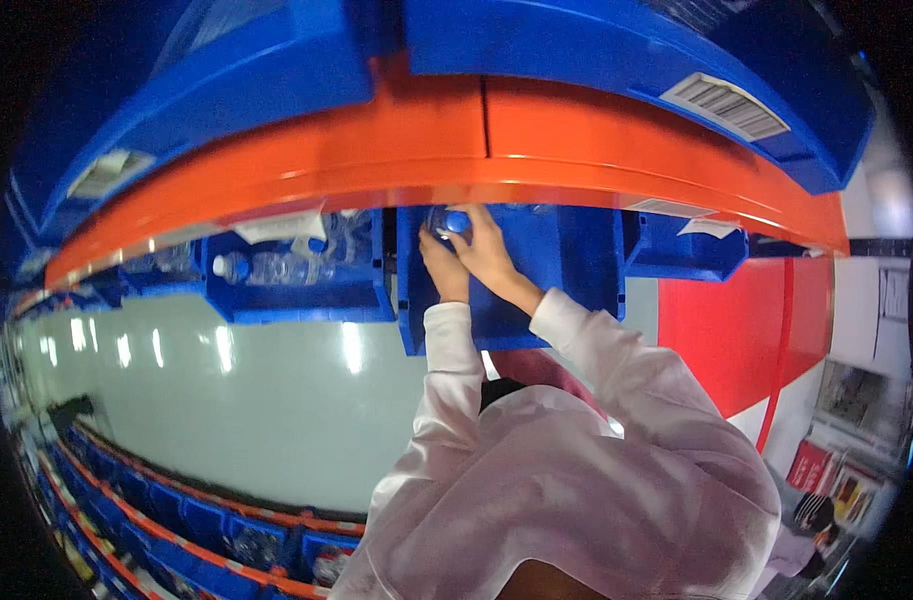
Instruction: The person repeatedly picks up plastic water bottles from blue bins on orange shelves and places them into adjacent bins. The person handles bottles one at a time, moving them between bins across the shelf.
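Observation:
A clear plastic bottle with a blue cap [457, 222] is between my two hands, cap toward me. My left hand [442, 265] wraps its near left side. My right hand [487, 250] closes round it from the right, its thumb by the cap. Both hands are over a blue bin [571, 285] under the orange shelf beam, and the beam's shadow dims the bin's far part. In the neighbouring blue bin [306, 303] on the left lie several clear bottles [276, 267], one with a white cap.
An orange shelf beam [426, 150] crosses just beyond my hands. Large blue bins [616, 60] with labels overhang it. A smaller blue bin [676, 262] sits to the right. Another rack [206, 540] of bins stands lower left. A person [801, 545] is at the lower right.

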`<act>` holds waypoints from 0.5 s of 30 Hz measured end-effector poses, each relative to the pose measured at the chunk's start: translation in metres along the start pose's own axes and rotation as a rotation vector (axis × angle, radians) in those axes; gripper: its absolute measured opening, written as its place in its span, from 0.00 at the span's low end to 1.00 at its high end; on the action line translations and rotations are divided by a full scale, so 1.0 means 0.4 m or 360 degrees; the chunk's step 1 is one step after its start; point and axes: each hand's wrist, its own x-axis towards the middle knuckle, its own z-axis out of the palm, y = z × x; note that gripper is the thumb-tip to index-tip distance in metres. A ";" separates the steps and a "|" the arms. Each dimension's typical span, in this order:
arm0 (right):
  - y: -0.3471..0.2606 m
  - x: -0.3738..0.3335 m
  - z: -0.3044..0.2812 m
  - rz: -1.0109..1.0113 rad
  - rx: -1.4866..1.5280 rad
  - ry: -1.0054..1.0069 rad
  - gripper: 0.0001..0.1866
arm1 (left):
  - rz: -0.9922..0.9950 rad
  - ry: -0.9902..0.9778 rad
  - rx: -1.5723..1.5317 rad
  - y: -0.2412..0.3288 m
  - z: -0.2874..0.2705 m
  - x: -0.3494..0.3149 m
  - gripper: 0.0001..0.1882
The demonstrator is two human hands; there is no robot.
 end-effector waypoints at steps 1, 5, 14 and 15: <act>0.003 0.015 0.006 0.0025 0.0011 -0.0017 0.21 | -0.0047 -0.0046 -0.0093 -0.008 0.008 0.008 0.31; 0.068 0.051 0.041 -0.0012 -0.0107 -0.0116 0.23 | -0.0070 -0.0004 0.0061 0.007 0.029 0.028 0.25; 0.089 0.085 0.076 -0.0021 -0.0122 -0.0210 0.22 | -0.0086 -0.0400 0.0648 -0.025 0.027 0.056 0.24; 0.088 0.086 0.078 -0.0063 -0.0145 -0.0202 0.22 | -0.0060 -0.0553 0.0791 -0.018 0.019 0.059 0.21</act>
